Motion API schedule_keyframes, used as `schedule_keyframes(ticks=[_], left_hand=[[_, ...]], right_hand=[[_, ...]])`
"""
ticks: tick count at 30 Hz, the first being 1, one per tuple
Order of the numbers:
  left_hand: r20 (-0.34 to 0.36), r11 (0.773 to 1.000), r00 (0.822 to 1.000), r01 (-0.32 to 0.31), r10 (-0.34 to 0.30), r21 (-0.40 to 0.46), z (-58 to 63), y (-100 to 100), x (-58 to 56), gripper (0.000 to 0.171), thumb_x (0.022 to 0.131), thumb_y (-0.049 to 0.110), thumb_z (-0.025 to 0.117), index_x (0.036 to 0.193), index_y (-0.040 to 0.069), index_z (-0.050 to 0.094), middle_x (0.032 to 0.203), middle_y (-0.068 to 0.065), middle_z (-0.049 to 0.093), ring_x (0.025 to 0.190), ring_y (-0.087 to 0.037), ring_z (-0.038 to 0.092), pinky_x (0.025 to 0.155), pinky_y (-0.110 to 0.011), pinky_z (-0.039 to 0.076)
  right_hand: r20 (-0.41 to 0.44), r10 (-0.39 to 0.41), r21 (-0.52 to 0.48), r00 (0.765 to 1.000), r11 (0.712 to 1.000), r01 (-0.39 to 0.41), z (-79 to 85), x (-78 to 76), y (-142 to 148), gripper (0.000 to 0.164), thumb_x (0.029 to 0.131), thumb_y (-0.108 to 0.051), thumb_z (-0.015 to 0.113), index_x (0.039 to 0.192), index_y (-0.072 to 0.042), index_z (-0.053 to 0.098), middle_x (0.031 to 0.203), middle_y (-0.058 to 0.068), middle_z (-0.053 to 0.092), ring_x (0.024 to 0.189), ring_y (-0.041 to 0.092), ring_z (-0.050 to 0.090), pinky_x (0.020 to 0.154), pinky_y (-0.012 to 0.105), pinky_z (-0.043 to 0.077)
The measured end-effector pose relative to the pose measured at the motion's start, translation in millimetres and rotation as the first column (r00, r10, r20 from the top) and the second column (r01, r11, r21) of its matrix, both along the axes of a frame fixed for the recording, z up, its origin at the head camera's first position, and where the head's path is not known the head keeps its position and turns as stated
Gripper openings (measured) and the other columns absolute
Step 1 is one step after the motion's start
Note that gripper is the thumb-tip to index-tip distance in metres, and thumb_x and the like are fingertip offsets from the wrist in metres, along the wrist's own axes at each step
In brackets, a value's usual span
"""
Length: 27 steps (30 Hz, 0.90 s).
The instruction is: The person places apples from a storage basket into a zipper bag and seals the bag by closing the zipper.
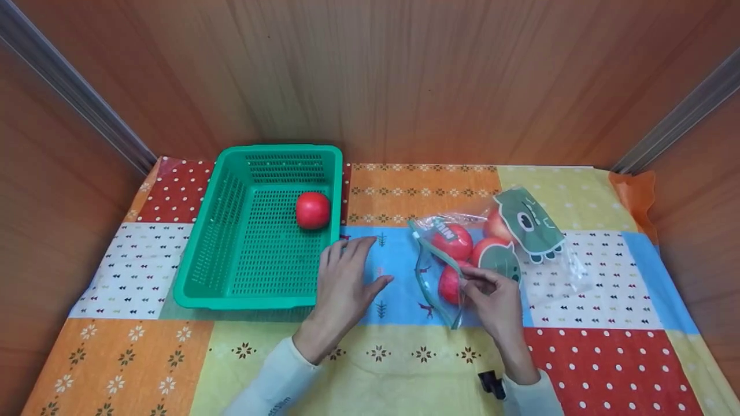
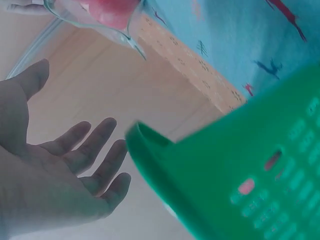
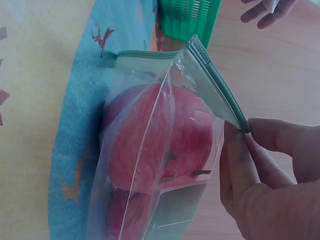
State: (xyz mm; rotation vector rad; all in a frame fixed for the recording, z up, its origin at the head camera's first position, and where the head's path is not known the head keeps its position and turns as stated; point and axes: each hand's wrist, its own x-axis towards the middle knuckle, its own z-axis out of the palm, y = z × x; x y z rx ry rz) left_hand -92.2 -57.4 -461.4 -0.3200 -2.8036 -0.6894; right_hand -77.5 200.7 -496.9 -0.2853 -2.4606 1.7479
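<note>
A clear zip bag (image 1: 425, 271) with a green cartoon print lies right of centre, holding several red apples (image 1: 452, 242). My right hand (image 1: 494, 300) pinches the bag's green-edged mouth between thumb and fingers; the right wrist view shows this zip edge (image 3: 220, 80) lifted over the apples. My left hand (image 1: 345, 277) hovers at the right side of a green basket (image 1: 254, 301), fingers spread and holding nothing. In the left wrist view the empty palm (image 2: 55, 185) faces the camera beside the basket's rim (image 2: 155, 170). One red apple (image 1: 313, 210) sits inside the basket, near its right wall.
A patchwork cloth (image 1: 277, 358) covers the table. Wooden panels (image 1: 381, 81) rise behind it and at both sides. An orange object (image 1: 636, 199) sits at the far right corner, and a small black item (image 1: 491, 383) is by the right sleeve.
</note>
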Motion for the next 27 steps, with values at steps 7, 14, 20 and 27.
schedule_keyframes(ticks=[7,14,20,27], left_hand=[[-0.017,0.999,0.999,-0.033,0.033,-0.02,6.6,-15,-6.1,0.076,0.083,0.042,0.091,0.144,0.009,0.061,0.14,-0.011,0.066,0.126,-0.032,0.054,0.108,-0.052,0.043],[-0.012,0.998,0.999,-0.051,0.051,-0.025,15.3,-32,-14.5,0.077,0.083,0.04,0.092,0.145,0.006,0.06,0.14,-0.014,0.066,0.127,-0.035,0.053,0.111,-0.054,0.04],[-0.006,0.997,0.997,-0.078,0.078,-0.029,22.3,-45,-20.8,0.083,0.079,0.037,0.094,0.147,0.006,0.059,0.142,-0.015,0.064,0.129,-0.035,0.053,0.11,-0.055,0.041],[0.011,0.995,0.995,-0.094,0.095,-0.041,27.2,-61,-27.4,0.082,0.081,0.036,0.093,0.149,0.007,0.057,0.146,-0.018,0.062,0.127,-0.037,0.052,0.109,-0.055,0.04]], right_hand=[[0.022,-0.002,-0.009,1.0,1.0,0.003,0.1,-0.2,-1,0.027,0.096,0.002,0.074,0.123,0.006,0.075,0.117,0.022,0.076,0.082,0.003,0.069,0.071,0.017,0.057],[0.019,0.007,-0.023,1.0,1.0,-0.007,-0.5,-1.5,-1,0.027,0.096,0.002,0.074,0.122,0.007,0.075,0.114,0.022,0.076,0.079,0.004,0.068,0.069,0.018,0.058],[0.026,-0.001,-0.001,1.0,1.0,0.001,-1.3,-2.3,-2,0.026,0.095,0.002,0.074,0.121,0.007,0.075,0.112,0.022,0.076,0.079,0.003,0.068,0.069,0.017,0.057],[0.031,0.006,0.006,1.0,1.0,-0.006,-2.0,-2.6,-2,0.027,0.095,0.001,0.074,0.121,0.006,0.075,0.114,0.022,0.077,0.08,0.006,0.069,0.068,0.017,0.057]])
